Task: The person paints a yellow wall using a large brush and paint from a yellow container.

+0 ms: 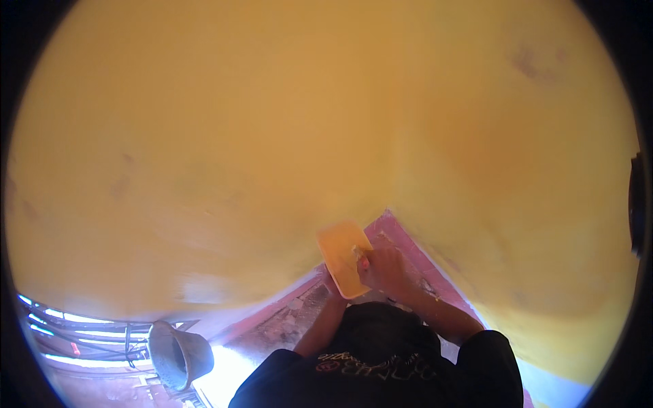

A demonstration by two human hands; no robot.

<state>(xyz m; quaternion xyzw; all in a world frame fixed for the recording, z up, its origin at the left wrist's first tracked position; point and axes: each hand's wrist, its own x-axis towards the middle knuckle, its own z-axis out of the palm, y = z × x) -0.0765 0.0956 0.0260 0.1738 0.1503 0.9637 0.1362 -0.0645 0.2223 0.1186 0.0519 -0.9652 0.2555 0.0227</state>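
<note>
An orange rectangular plastic board (335, 246) with rounded corners, like a plasterer's float, is tilted in front of my chest. My left hand (332, 283) supports it from behind; its fingers are mostly hidden by the board. Over the board's right side, my right hand (386, 270) is closed around a small hand tool (363, 261) with a red part and a pale, smeared end. That end is at the board's face; the tool's exact kind is too small to make out. Just beyond the board is the yellow wall (286, 156), near an inside corner.
A pinkish-red band (401, 238) runs along the foot of both walls to the corner. Rubble-strewn floor (289, 314) shows between them. At lower left, a grey bucket (178, 355) stands beside several bars (88, 336). A dark object (637, 204) is at the right rim.
</note>
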